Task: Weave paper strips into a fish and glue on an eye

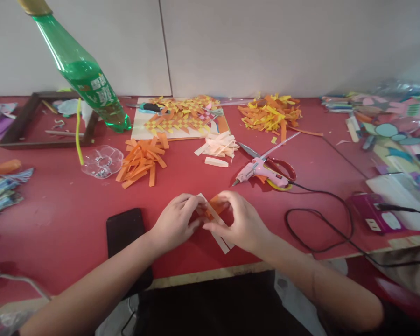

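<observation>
My left hand [177, 221] and my right hand [240, 221] meet over the red table [56, 210] near its front edge. Both pinch a small bundle of orange and cream paper strips [214, 210] between their fingertips. A cream strip sticks out below my right hand toward the table edge. Loose orange strips [142, 161] lie in a pile farther back, with a cream pile [217, 145] beside them. A woven orange and yellow paper mat [178, 117] rests on a white sheet behind those.
A black phone [126, 231] lies left of my left hand. A pink glue gun [261, 171] and red scissors [278, 165] sit behind my right hand, a black cord [318, 219] looping right. A green bottle [87, 77] leans at back left beside a wooden frame [24, 121].
</observation>
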